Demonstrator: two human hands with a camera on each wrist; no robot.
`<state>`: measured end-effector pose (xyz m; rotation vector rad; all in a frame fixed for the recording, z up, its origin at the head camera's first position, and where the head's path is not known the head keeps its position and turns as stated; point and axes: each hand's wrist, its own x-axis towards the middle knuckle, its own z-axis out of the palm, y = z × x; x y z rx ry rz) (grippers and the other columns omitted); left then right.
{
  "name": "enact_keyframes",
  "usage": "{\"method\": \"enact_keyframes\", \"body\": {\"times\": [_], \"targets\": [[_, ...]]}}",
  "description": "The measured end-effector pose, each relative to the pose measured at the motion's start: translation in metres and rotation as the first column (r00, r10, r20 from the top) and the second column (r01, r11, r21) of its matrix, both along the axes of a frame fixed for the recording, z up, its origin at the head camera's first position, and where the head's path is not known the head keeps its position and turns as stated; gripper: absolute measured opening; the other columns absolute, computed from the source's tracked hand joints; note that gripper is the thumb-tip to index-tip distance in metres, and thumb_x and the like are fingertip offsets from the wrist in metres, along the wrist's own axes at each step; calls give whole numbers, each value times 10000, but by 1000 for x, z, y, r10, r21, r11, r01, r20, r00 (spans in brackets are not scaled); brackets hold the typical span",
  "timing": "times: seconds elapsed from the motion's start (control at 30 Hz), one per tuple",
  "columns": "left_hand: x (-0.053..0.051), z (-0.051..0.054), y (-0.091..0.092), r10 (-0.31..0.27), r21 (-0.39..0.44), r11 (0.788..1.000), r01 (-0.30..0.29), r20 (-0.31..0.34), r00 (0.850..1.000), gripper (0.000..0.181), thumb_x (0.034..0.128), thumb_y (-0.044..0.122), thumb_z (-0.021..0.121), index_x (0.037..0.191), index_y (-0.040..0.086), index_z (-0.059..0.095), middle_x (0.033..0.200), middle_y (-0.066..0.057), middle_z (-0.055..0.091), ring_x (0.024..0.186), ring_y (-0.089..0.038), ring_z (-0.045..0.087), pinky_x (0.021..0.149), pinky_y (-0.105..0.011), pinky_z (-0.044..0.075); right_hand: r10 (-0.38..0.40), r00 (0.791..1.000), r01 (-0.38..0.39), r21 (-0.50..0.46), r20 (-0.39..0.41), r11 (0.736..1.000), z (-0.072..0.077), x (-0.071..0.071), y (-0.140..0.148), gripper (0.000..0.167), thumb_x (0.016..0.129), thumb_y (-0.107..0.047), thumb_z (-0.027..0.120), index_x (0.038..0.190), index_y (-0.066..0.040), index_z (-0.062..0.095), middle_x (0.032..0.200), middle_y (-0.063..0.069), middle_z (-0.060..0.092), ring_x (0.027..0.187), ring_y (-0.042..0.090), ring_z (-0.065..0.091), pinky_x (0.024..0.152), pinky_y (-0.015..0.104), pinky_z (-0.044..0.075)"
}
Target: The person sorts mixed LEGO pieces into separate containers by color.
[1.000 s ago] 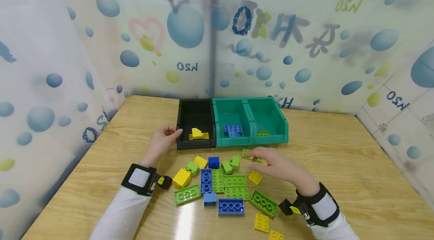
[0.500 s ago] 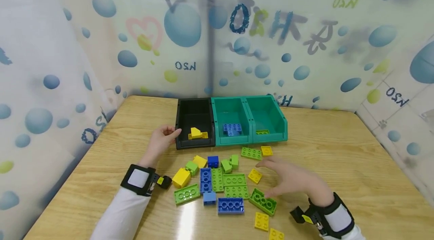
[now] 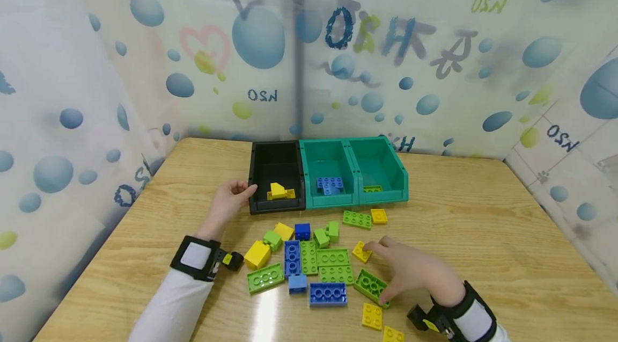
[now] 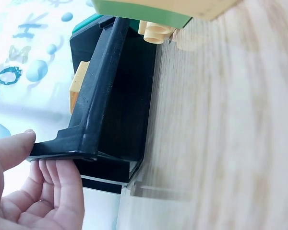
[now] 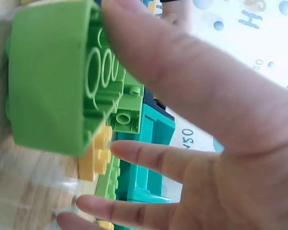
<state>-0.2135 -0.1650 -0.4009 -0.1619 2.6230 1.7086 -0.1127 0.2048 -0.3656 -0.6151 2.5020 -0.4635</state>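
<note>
My left hand (image 3: 227, 205) grips the side rim of the black bin (image 4: 93, 110), thumb above the lip and fingers beneath it. Inside that bin lie yellow bricks (image 3: 278, 191). Over the table, my right hand (image 3: 410, 267) spreads its fingers, and nothing is held in it. Its index fingertip touches or nearly touches a small yellow brick (image 3: 360, 252). The thumb is at the right end of an upturned long green brick (image 3: 369, 284), which looms large in the right wrist view; whether it touches is unclear.
Two teal bins (image 3: 333, 202) adjoin the black one, holding blue bricks (image 3: 330, 185) and a green brick (image 3: 372, 189). Loose green, blue and yellow bricks (image 3: 333, 257) spread between the hands. A green plate-like brick (image 3: 357, 219) and a yellow one (image 3: 379, 216) lie before the right bin.
My right hand has drawn back from the bin fronts toward the nearer bricks, uncovering a yellow brick there. Its index finger has come to the small yellow brick. The left hand stays put.
</note>
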Motion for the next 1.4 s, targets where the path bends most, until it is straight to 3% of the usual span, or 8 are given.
{"method": "enact_keyframes", "body": {"times": [0.4,0.8,1.03,1.23,1.4], "targets": [[0,2,2,14,1,1000,-14,7,1000,252,954,244,570,1030,7,530,899,-80,484,839,-217,500,796,-311,520,68,996,-64,-79,56,995,-3,-3,-6,541,734,-274,807,1191,-154,544,969,-68,586,816,84,509,720,298,460],[1,2,3,19,-7,1000,-19,14,1000,277,950,262,575,1043,3,540,917,-87,496,856,-217,507,804,-313,524,81,997,-80,-56,7,995,-6,-3,-9,416,768,-176,757,1135,-164,563,980,-50,613,822,78,524,734,314,483],[1,1,1,11,0,1000,-11,11,1000,278,950,264,575,1037,3,534,906,-78,491,848,-205,499,784,-294,518,115,989,-124,-93,-94,988,1,-3,-7,286,819,-174,690,1085,-94,621,1035,4,639,900,115,576,783,339,506],[2,2,0,15,1,1000,-15,7,1000,271,952,257,571,1038,3,533,913,-85,497,850,-210,498,791,-303,521,92,982,-113,-128,-164,985,7,-3,-5,326,868,-234,656,1132,-42,637,1126,79,644,1022,219,608,863,404,513],[1,2,1,11,-16,1000,-10,20,1000,299,947,288,577,1043,8,534,933,-95,508,854,-216,510,820,-334,530,55,977,-97,-199,-208,975,14,-4,-1,323,892,-234,635,1152,-43,632,1128,79,647,980,180,608,799,335,529]]}}
